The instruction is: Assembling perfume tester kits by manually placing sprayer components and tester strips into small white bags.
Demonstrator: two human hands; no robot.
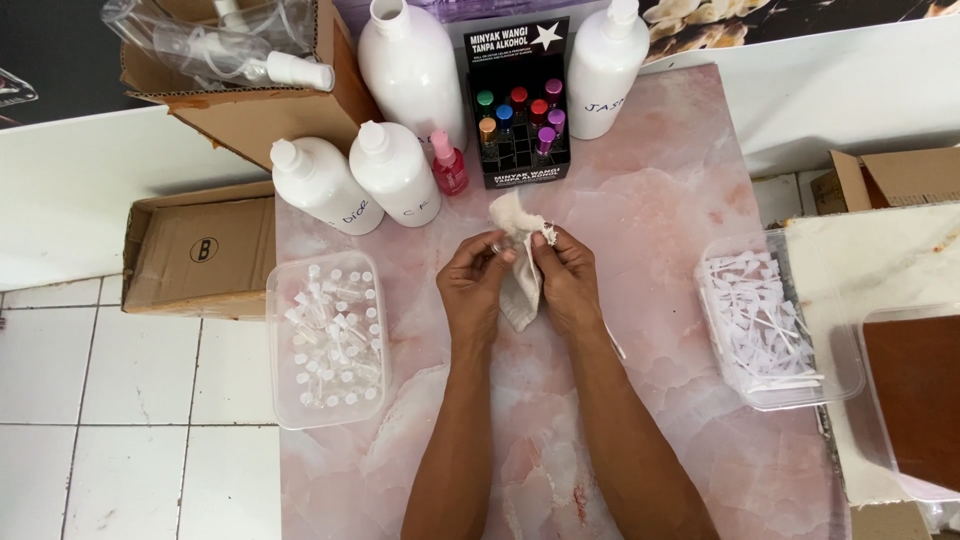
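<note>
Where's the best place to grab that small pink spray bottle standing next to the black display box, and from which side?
Probably take the pink spray bottle by its narrow cap and neck, pinching from above and from the front, near side. It stands upright with a white bottle close on its left and the black display box close on its right, so a sideways approach looks cramped, while the pink table in front lies open.

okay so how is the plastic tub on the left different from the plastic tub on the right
The left tub holds small clear vials with white caps; the right tub holds thin white spray tubes in a loose heap. The left tub sits fully on the pink table; the right tub overhangs its edge. Both are clear, rectangular and lidless.
</note>
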